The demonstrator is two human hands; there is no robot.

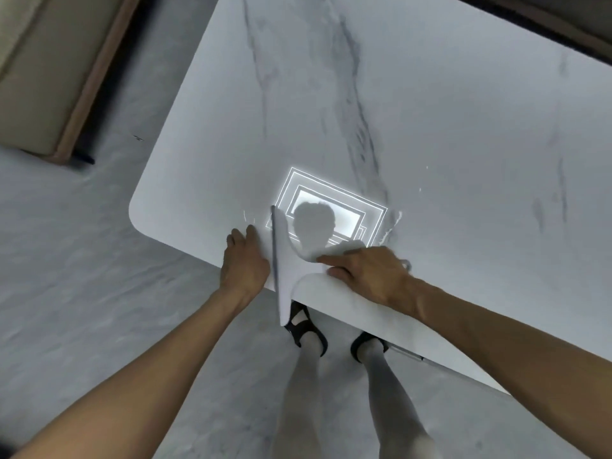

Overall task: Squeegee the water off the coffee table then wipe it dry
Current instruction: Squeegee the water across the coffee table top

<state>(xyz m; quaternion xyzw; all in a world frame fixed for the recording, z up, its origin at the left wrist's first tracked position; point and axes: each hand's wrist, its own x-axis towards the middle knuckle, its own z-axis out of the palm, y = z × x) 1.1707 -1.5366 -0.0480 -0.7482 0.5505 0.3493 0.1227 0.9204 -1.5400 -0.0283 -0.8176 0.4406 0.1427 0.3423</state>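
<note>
— Marble-patterned coffee table under both your hands, right? Where's the squeegee?

— Between them, at the near edge. Your right hand is closed on its handle; its dark blade lies just beside your left hand, which rests flat and released, holding nothing.

— How do I finish this pull well?

— I'd keep the blade flat and pressed evenly, then carry it clean past the edge toward you. Water streaks glint just beyond your right hand; overlap there.
</note>
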